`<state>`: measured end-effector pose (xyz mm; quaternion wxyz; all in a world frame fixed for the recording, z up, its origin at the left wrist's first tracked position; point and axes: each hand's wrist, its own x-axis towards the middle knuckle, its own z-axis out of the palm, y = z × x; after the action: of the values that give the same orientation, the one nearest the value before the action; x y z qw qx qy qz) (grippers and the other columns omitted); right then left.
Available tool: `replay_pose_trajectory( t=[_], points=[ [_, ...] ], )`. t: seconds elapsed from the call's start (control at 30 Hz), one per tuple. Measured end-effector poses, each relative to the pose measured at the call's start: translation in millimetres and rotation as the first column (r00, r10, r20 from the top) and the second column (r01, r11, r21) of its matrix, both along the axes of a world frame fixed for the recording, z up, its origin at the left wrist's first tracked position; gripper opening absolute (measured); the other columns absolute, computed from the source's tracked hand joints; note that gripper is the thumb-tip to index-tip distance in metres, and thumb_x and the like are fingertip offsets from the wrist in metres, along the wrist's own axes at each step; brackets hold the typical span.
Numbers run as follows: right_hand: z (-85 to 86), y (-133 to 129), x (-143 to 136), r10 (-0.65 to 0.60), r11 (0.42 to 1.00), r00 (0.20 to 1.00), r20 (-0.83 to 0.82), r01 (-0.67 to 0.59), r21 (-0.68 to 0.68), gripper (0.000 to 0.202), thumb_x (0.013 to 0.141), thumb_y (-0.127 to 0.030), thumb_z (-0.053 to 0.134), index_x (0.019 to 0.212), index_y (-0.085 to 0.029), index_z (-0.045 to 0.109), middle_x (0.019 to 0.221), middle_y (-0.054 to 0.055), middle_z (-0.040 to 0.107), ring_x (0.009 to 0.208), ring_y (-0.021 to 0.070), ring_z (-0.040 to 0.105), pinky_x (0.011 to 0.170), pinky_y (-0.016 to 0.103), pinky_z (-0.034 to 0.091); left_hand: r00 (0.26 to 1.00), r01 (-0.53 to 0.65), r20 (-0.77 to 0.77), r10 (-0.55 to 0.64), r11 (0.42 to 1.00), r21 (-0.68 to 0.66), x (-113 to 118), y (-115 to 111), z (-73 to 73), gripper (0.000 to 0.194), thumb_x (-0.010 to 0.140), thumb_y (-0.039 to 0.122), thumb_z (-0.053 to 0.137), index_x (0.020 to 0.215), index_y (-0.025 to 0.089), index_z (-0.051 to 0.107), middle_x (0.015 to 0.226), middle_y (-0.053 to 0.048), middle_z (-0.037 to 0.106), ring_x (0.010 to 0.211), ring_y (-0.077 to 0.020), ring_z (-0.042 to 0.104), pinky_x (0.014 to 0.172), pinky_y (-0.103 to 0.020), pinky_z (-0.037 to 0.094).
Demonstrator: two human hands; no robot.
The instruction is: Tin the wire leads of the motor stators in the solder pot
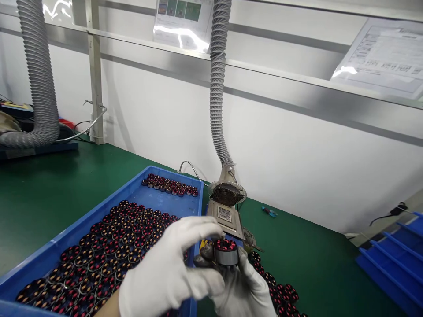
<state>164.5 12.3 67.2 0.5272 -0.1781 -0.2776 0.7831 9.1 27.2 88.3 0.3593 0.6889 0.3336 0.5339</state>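
Observation:
My left hand [172, 268], in a white glove, is at the lower middle, between the blue tray and the held part. Its fingers and thumb are spread in a wide curve, with nothing visible between them, and its upper fingertips are close to the part's top. In my right hand [243, 286], also gloved and with dark, dirty fingertips, a round grey part [226, 252] stands upright between fingers and thumb. Red and black windings show on its upper face. Many similar round parts [123, 252] fill the blue tray [158, 201], partly hidden by my left hand.
Behind the hands, a metal plate with a square code [224, 214] lies under a grey extraction hose [218, 88]. More round parts [286, 293] lie on the green table [317, 259] at the right. Small pliers [269, 211] and a blue rack [393, 259] are beyond.

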Motion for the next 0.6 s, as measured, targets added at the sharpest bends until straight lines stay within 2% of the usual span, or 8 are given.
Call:
replay_pose_trajectory(
  t=[0.03, 0.1, 0.17, 0.27, 0.37, 0.43, 0.5, 0.6],
  points=[
    [-3.3, 1, 0, -0.019, 1.000, 1.000, -0.002, 0.019, -0.009, 0.025, 0.064, -0.040, 0.076, 0.084, -0.026, 0.071, 0.096, 0.003, 0.072, 0.094, 0.0200, 0.065, 0.080, 0.034, 0.052, 0.999, 0.031, -0.031, -0.030, 0.999, 0.032, 2, 0, -0.9, 0.052, 0.054, 0.009, 0.075, 0.101, 0.029, 0.069, 0.114, -0.004, 0.065, 0.105, -0.0232, 0.058, 0.094, -0.034, 0.044],
    [-8.2, 2, -1, -0.056, 0.998, 0.998, 0.002, 0.056, -0.033, 0.023, 0.064, -0.039, 0.076, 0.082, -0.027, 0.070, 0.095, 0.002, 0.072, 0.093, 0.0193, 0.064, 0.083, 0.035, 0.051, 0.997, 0.083, -0.007, -0.082, 0.995, 0.063, 6, 1, -1.6, 0.045, 0.056, 0.013, 0.077, 0.097, 0.028, 0.071, 0.110, -0.005, 0.067, 0.103, -0.0227, 0.059, 0.092, -0.032, 0.046],
    [-9.6, 3, -2, -0.072, 0.996, 0.997, 0.023, 0.073, -0.041, 0.022, 0.065, -0.035, 0.076, 0.084, -0.027, 0.070, 0.090, 0.002, 0.072, 0.088, 0.0199, 0.065, 0.081, 0.038, 0.051, 0.986, 0.131, 0.099, -0.136, 0.990, 0.048, 10, 3, -1.5, 0.033, 0.059, 0.016, 0.077, 0.090, 0.026, 0.074, 0.103, -0.005, 0.070, 0.095, -0.0219, 0.063, 0.087, -0.030, 0.049],
    [-6.3, 2, -4, -0.049, 0.998, 0.997, 0.058, 0.051, -0.033, 0.026, 0.065, -0.030, 0.076, 0.090, -0.026, 0.069, 0.086, 0.003, 0.072, 0.081, 0.0209, 0.066, 0.076, 0.040, 0.053, 0.930, 0.197, 0.323, -0.176, 0.980, -0.035, 15, 7, -1.9, 0.018, 0.062, 0.011, 0.069, 0.073, 0.023, 0.076, 0.086, -0.004, 0.074, 0.084, -0.0199, 0.065, 0.081, -0.025, 0.051],
    [-0.7, 0, -3, -0.005, 1.000, 0.997, 0.081, 0.006, -0.023, 0.030, 0.064, -0.032, 0.077, 0.092, -0.023, 0.070, 0.086, 0.006, 0.073, 0.074, 0.0195, 0.068, 0.070, 0.034, 0.054, 0.860, 0.176, 0.506, -0.070, 0.970, -0.166, 16, 8, -1.5, 0.014, 0.059, 0.011, 0.065, 0.060, 0.021, 0.073, 0.070, -0.003, 0.073, 0.070, -0.0178, 0.066, 0.068, -0.022, 0.052],
    [3.0, -3, -1, 0.045, 0.999, 0.995, 0.085, -0.043, -0.032, 0.033, 0.064, -0.036, 0.077, 0.092, -0.020, 0.072, 0.084, 0.008, 0.074, 0.074, 0.0193, 0.069, 0.069, 0.029, 0.054, 0.830, 0.112, 0.557, 0.046, 0.963, -0.246, 12, 7, 1.8, 0.009, 0.061, 0.016, 0.064, 0.058, 0.021, 0.071, 0.067, -0.002, 0.072, 0.064, -0.0162, 0.065, 0.062, -0.022, 0.052],
    [5.6, -6, 0, 0.055, 0.998, 0.996, 0.067, -0.052, -0.036, 0.031, 0.064, -0.036, 0.077, 0.091, -0.020, 0.073, 0.084, 0.007, 0.075, 0.074, 0.0190, 0.070, 0.069, 0.027, 0.054, 0.869, 0.084, 0.489, 0.076, 0.951, -0.297, 6, 4, 7.5, 0.010, 0.060, 0.016, 0.064, 0.065, 0.020, 0.072, 0.072, -0.002, 0.072, 0.068, -0.0170, 0.065, 0.062, -0.022, 0.051],
    [6.2, -9, -1, -0.021, 1.000, 0.999, 0.034, 0.021, -0.017, 0.027, 0.066, -0.031, 0.077, 0.092, -0.023, 0.072, 0.091, 0.004, 0.074, 0.075, 0.0179, 0.069, 0.071, 0.030, 0.055, 0.968, 0.172, 0.227, -0.103, 0.934, -0.313, 0, 0, 15.3, 0.020, 0.057, 0.008, 0.061, 0.070, 0.019, 0.073, 0.089, -0.004, 0.072, 0.080, -0.0179, 0.065, 0.066, -0.021, 0.051]
  ],
)
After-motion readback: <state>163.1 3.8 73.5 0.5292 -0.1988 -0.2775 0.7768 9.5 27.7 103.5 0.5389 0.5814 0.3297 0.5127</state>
